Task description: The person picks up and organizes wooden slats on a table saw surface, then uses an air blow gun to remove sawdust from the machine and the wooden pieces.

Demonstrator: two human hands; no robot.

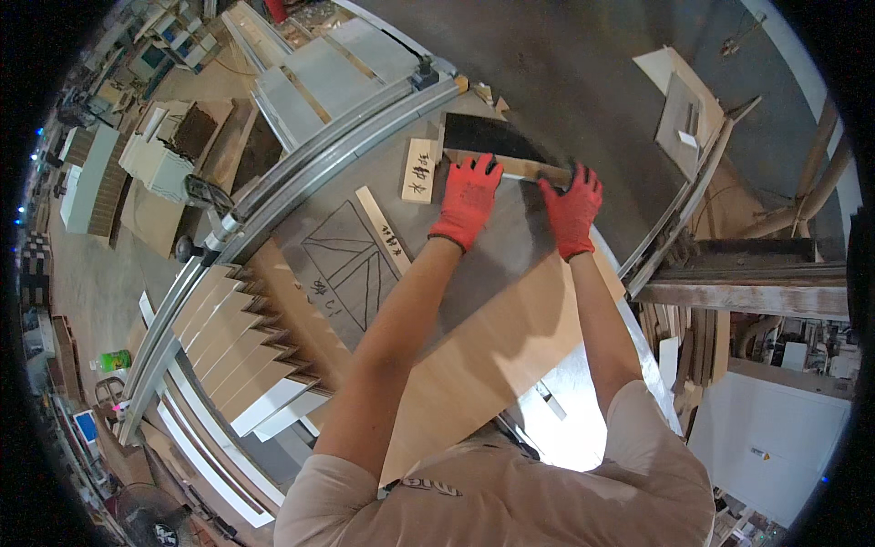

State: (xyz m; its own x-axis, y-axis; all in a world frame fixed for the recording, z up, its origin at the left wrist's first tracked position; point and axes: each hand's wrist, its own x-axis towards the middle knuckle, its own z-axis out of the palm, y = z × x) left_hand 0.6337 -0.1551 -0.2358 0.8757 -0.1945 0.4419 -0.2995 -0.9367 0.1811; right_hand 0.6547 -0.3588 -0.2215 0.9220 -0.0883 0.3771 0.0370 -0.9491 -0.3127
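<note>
Both my hands wear red gloves with black fingertips and reach out over a grey tabletop [310, 246]. A narrow brown board [524, 168] with a pale edge spans between them. My left hand [469, 196] is closed on its left end, and my right hand [571, 211] grips the right end. Just beyond the board lies a black panel [492, 135]. A short pale wood block [418, 171] with handwriting sits left of my left hand. A thin marked wood strip [384, 230] lies closer to me, beside black lines drawn on the tabletop.
A large tan panel [483, 342] lies on the table close to my body. Stacked boards [232, 328] with stepped ends are at the left, by a long metal rail [273, 196]. Boards lean at the right, near a white cabinet [770, 438].
</note>
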